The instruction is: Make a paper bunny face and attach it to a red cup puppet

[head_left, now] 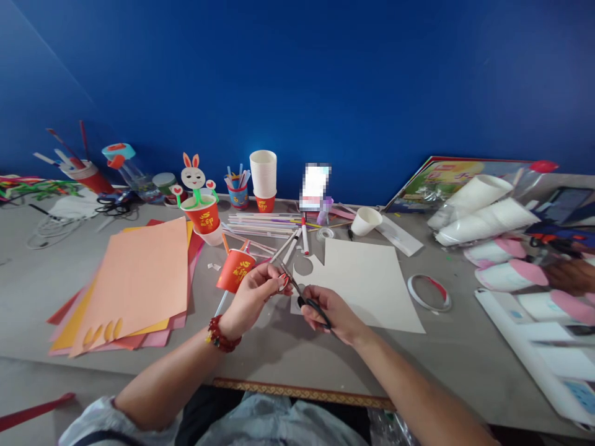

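Observation:
My left hand (257, 291), with a red bead bracelet (223, 334) at its wrist, is closed on a small white paper cutout with a red mark (283, 282). My right hand (332, 310) grips black-handled scissors (316, 311), whose blades reach the edge of the cutout. A white paper sheet (367, 282) with a round hole and notches lies under and beyond the right hand. Just left of my left hand, a red paper cup (236, 271) with straws lies tilted. Behind it stands a paper-cup rabbit (193, 178) with a white face and two heart-marked paws.
Stacked coloured paper (139, 272) lies to the left. Straws (264, 226), markers (305, 238), a white cup (366, 221) and a cup stack (263, 170) stand or lie toward the back. A tape roll (429, 292) lies right, near pink-and-white cups (511, 274). Another person's hand (571, 275) is at the far right.

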`<state>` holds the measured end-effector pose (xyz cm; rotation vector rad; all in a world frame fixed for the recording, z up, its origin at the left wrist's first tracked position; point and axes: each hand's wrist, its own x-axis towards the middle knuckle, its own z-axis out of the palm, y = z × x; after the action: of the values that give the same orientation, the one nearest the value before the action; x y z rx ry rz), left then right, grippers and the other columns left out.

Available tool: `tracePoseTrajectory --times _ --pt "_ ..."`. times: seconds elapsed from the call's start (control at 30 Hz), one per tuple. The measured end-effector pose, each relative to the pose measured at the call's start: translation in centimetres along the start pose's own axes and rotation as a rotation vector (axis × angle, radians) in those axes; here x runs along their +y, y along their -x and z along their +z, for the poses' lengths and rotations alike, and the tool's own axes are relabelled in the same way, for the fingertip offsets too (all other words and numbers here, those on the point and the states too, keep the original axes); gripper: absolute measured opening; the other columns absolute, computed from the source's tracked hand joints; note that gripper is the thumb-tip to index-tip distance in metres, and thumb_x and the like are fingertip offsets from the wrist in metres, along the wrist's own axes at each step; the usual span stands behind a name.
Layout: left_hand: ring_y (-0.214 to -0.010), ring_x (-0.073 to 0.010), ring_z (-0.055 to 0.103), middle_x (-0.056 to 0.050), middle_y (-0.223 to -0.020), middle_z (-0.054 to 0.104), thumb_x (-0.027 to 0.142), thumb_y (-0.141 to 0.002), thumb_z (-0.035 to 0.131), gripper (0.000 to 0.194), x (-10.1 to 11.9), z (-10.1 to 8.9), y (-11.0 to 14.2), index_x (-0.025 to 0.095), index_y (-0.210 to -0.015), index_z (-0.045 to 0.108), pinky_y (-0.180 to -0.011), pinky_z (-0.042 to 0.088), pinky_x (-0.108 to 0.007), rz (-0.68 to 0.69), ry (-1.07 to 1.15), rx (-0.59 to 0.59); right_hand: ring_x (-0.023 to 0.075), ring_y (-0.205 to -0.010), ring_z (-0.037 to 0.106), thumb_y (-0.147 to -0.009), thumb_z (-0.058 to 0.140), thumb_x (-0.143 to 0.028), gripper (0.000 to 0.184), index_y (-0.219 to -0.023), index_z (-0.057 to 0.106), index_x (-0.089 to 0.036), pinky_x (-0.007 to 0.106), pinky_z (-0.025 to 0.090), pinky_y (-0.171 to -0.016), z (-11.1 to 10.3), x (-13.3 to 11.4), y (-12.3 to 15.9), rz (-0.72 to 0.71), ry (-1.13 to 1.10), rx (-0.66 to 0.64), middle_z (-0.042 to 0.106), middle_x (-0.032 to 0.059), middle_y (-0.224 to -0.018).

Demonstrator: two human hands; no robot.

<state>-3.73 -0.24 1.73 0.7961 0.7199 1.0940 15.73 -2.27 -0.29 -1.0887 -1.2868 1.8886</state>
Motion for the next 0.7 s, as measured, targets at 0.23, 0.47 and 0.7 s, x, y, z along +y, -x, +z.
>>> tracePoseTrajectory --times 0.23,0.47,0.7 --pt "-0.069 -0.0133 0.064 -0.001 -0.074 0.067 0.027 -0.077 0.079 0.026 0.13 0.05 0.01 0.017 -0.073 0.055 -0.07 0.049 -0.025 0.0 -0.012 -0.009 0.0037 -0.039 0.034 -0.069 0.08 -0.056 0.051 -0.072 0.043 -0.021 0.016 0.021 -0.036 -0.18 0.56 -0.26 -0.006 -0.03 0.01 0.047 -0.0093 -0.05" --pt "-0.07 -0.0138 0.065 -0.001 -0.075 0.066 0.029 -0.075 0.081 0.027 -0.04 -0.06 -0.03 0.016 -0.074 0.057 -0.07 0.05 -0.026 -0.011 -0.003 -0.005 0.0034 -0.036 0.031 -0.07 0.077 -0.061 0.052 -0.074 0.044 -0.021 0.016 0.02 -0.035 -0.07 0.36 -0.11 -0.006 -0.01 0.003 0.051 -0.0084 -0.047" --pt "-0.071 -0.0132 0.065 0.0 -0.075 0.066 0.027 -0.077 0.079 0.025 -0.08 0.07 0.12 0.016 -0.075 0.056 -0.072 0.051 -0.025 -0.01 0.008 -0.005 0.0037 -0.037 0.033 -0.072 0.077 -0.059 0.051 -0.074 0.043 -0.022 0.016 0.021 -0.035 -0.17 0.7 -0.26 -0.017 -0.021 -0.008 0.048 -0.0093 -0.048"
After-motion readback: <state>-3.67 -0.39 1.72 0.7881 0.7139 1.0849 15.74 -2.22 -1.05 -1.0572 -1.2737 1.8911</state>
